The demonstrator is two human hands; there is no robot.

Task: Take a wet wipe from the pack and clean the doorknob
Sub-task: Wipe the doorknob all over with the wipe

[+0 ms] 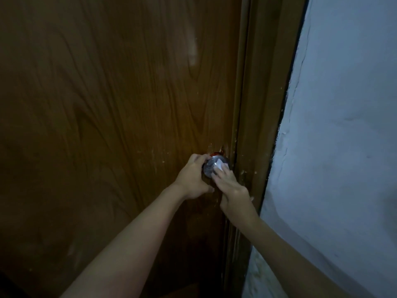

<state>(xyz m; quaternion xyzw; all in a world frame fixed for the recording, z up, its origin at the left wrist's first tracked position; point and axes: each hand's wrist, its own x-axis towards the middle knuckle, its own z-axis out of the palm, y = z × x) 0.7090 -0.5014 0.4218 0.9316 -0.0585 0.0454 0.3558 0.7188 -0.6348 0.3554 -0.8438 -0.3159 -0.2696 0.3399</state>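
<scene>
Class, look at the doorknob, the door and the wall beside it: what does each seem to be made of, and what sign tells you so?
Doorknob: probably polished metal; it is silvery and mirrors light.
Door: wood or a wood-look veneer with a slight sheen; swirling brown grain shows.
Wall: likely painted plaster, matte pale blue, with uneven ripples and cracks by the frame.
</scene>
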